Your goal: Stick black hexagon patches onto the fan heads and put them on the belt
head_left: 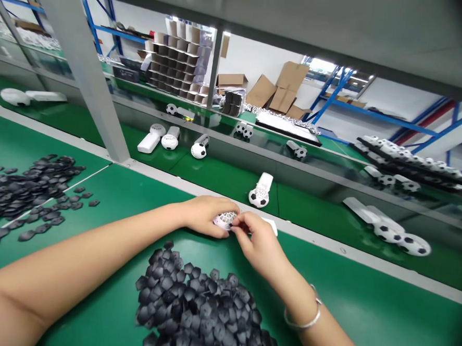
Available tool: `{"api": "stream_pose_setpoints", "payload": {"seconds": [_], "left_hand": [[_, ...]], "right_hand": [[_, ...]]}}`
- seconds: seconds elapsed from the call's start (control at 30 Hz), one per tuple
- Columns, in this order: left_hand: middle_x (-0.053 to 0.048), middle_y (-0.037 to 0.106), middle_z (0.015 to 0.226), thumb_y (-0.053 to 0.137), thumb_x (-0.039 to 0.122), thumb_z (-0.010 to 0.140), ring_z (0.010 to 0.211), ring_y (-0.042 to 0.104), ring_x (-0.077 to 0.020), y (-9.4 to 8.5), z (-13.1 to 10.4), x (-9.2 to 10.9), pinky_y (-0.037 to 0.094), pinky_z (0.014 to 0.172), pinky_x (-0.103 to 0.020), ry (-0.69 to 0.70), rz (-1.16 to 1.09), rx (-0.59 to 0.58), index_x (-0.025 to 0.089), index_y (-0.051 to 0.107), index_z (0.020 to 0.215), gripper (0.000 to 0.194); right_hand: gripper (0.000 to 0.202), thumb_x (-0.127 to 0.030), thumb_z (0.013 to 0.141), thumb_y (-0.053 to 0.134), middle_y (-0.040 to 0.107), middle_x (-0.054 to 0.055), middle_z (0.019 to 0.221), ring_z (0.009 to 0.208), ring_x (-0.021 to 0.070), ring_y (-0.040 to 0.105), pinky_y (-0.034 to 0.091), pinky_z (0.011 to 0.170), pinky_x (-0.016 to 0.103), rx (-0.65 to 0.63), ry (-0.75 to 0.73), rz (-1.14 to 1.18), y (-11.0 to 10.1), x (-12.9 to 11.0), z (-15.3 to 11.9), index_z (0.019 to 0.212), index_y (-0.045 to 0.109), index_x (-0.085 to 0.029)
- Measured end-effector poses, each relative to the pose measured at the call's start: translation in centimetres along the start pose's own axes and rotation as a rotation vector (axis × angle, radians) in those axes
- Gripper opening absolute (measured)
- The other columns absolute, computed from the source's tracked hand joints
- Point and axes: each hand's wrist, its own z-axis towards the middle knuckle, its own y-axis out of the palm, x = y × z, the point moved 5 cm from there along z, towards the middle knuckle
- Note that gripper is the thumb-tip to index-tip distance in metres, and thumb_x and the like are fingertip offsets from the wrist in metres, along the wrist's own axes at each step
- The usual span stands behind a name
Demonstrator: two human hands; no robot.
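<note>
Near the far edge of the green table, my left hand (209,215) is wrapped round a white ball-shaped piece (225,220) with a net pattern. My right hand (255,238) is pinched at the ball's right side, where a small dark piece shows by the fingertips. A white end (270,226) sticks out behind my right hand. Below both hands lies a large heap of black pentagon pieces (207,307).
More black pieces (30,187) are spread at the left. Beyond the metal edge (328,245), a green belt (223,175) carries several white units with football ends (259,195). A slanted metal post (84,70) stands at the left.
</note>
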Motion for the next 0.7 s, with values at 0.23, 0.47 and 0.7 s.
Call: {"api": "stream_pose_setpoints", "payload": {"seconds": [0.23,0.47,0.7], "left_hand": [[-0.004,0.056,0.125,0.065,0.041,0.077,0.112,0.055,-0.023,-0.3,-0.1,0.3,0.043,0.087,-0.027,0.019,-0.031,-0.023,0.025,0.05,0.121,0.049],[-0.003,0.058,0.12,0.055,0.046,0.087,0.107,0.056,-0.0208,-0.5,-0.1,0.4,0.042,0.088,-0.027,0.003,-0.022,-0.048,0.026,0.05,0.123,0.042],[-0.002,0.057,0.122,0.05,0.041,0.088,0.106,0.058,-0.0208,-0.2,-0.1,0.1,0.043,0.086,-0.027,-0.03,0.073,-0.01,0.028,0.05,0.123,0.038]], "right_hand": [[0.021,-0.005,0.085,0.057,0.067,0.005,0.09,0.084,0.0189,0.063,0.051,0.075,0.031,-0.005,-0.22,-0.046,0.4,-0.7,0.0,0.089,0.069,-0.021],[0.012,-0.006,0.083,0.061,0.065,0.005,0.083,0.079,0.0198,0.06,0.048,0.072,0.031,0.001,-0.057,-0.211,-0.2,-1.1,-0.5,0.083,0.067,-0.016],[0.016,-0.007,0.083,0.062,0.063,0.001,0.091,0.083,0.0136,0.059,0.047,0.075,0.022,-0.544,-0.124,-0.104,2.0,-4.5,-3.5,0.087,0.07,-0.02]]}}
